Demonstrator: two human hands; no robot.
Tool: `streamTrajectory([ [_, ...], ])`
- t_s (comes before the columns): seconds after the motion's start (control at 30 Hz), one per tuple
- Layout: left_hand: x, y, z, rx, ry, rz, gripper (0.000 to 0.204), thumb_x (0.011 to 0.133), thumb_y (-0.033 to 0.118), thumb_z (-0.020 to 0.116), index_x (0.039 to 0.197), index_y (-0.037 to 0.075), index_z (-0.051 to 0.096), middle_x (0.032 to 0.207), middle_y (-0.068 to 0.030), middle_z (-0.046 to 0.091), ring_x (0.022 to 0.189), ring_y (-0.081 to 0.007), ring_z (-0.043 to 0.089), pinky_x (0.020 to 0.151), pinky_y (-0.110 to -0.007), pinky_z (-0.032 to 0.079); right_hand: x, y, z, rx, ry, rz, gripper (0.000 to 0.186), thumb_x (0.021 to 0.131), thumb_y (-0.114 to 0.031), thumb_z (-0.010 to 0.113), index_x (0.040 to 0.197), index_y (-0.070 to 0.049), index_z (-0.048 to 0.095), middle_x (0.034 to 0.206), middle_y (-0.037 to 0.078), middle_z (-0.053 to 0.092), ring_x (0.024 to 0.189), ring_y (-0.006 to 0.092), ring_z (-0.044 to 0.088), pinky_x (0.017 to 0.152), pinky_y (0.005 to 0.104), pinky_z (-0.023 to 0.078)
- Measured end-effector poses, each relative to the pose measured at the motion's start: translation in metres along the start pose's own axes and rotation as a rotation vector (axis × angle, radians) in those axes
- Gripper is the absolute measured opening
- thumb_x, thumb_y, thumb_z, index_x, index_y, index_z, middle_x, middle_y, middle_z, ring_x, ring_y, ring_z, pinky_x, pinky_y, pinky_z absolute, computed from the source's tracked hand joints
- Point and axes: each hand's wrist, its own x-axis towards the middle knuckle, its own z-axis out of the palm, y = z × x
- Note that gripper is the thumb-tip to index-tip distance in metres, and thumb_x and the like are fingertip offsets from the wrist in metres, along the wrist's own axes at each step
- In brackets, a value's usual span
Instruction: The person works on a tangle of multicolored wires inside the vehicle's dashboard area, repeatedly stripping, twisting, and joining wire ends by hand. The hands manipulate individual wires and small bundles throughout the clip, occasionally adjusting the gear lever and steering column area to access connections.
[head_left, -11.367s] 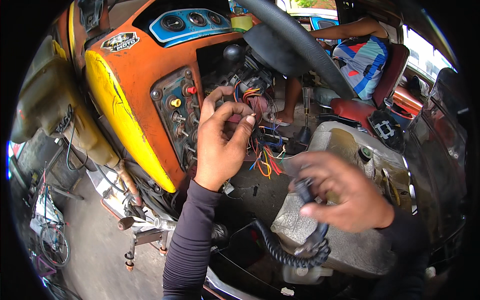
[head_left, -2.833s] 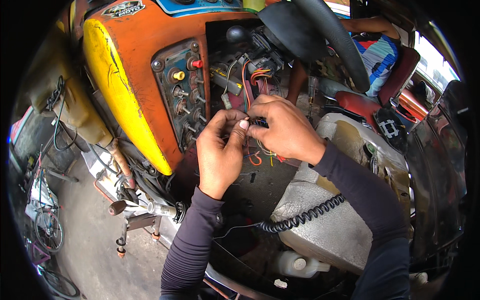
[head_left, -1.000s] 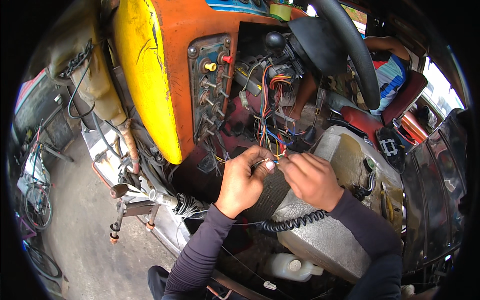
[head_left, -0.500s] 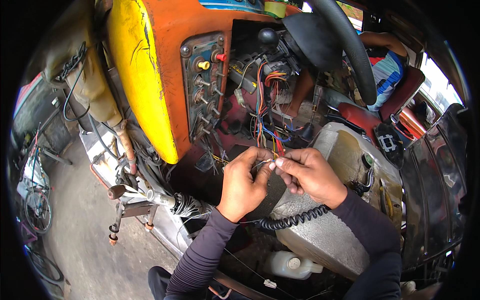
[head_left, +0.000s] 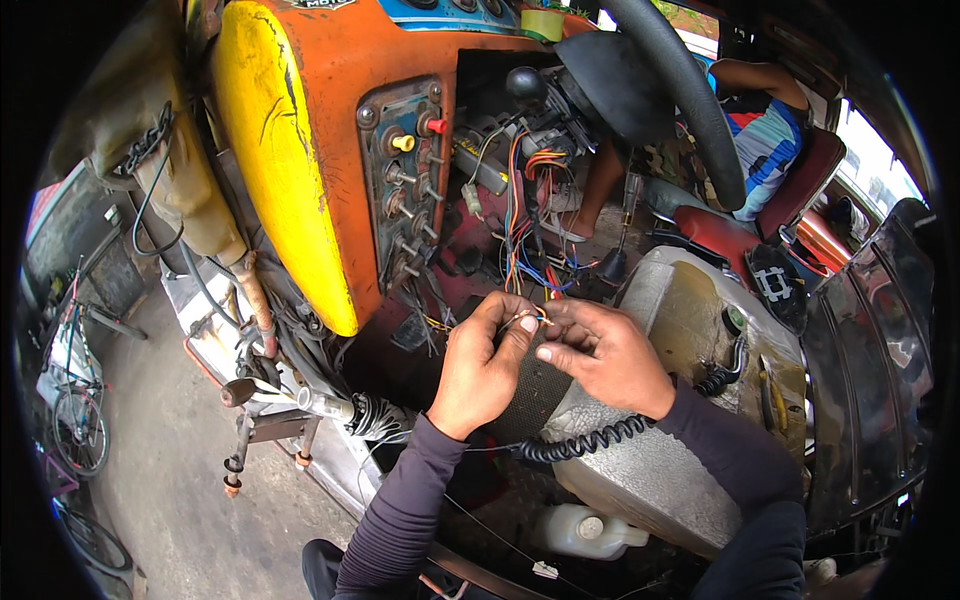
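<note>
Pinched between my left thumb and forefinger is the end of a thin electrical wire [head_left: 541, 319], bent in a small loop with bare copper showing. My left hand [head_left: 484, 360] is closed on it. Beside it my right hand [head_left: 607, 352] has its fingers curled at the same wire, the thumb a little apart from it; its fingertips are partly hidden. Just beyond both hands hangs a bundle of red, orange, blue and black wires [head_left: 520, 225] from under the steering column. More loose wire ends [head_left: 432, 318] lie left of my left hand.
An orange dashboard [head_left: 340, 120] with a toggle switch panel [head_left: 405, 190] stands at left. A steering wheel [head_left: 690, 95] is above. A silver engine cover [head_left: 640, 440] with a black coiled cord [head_left: 590, 440] lies at right. Another person [head_left: 765, 130] sits beyond. A white jug [head_left: 590, 530] rests below.
My right thumb has come away from the wire and lower, while my left thumb still pinches it. The wire end now shows as a loop. The whole view has shifted slightly.
</note>
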Motion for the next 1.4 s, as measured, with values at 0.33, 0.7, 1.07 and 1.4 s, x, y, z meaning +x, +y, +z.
streamTrajectory([
  [0.33,0.001,-0.010,-0.001,-0.138,-0.031,-0.043,0.015,0.108,0.016,0.069,0.108,0.004,0.060,0.082,0.0054,0.055,0.070,-0.0037,0.049,0.063,-0.023,0.041,0.012,0.017,-0.002,0.561,-0.115,0.027,0.013,0.105,-0.009,0.073,0.115,-0.002,0.071,0.094,-0.002,0.068,0.077,0.0046,0.063,0.065,0.0233,0.054],
  [0.7,0.000,-0.006,0.003,-0.321,0.020,-0.157,0.009,0.108,0.008,0.066,0.110,0.000,0.063,0.099,-0.0010,0.066,0.090,-0.0062,0.059,0.082,-0.026,0.050,0.008,0.013,0.005,0.501,-0.011,0.105,0.017,0.106,-0.012,0.072,0.118,-0.001,0.074,0.089,-0.001,0.070,0.071,0.0047,0.064,0.064,0.0220,0.054],
  [1.07,0.013,-0.017,0.021,-0.200,0.211,-0.064,0.005,0.106,0.008,0.066,0.104,0.004,0.064,0.085,0.0060,0.061,0.065,-0.0009,0.044,0.057,-0.021,0.034,0.017,0.014,0.006,0.419,0.022,0.064,0.013,0.105,-0.009,0.071,0.111,0.001,0.074,0.082,-0.003,0.066,0.067,0.0023,0.057,0.059,0.0216,0.047],
  [1.4,0.017,-0.031,0.009,-0.277,0.295,-0.067,0.013,0.109,0.018,0.069,0.109,0.006,0.068,0.083,0.0072,0.060,0.061,-0.0006,0.044,0.050,-0.022,0.032,0.005,0.014,0.004,0.299,0.095,-0.052,0.018,0.105,-0.012,0.073,0.112,0.004,0.077,0.090,0.000,0.066,0.074,0.0071,0.063,0.065,0.0240,0.054],
])
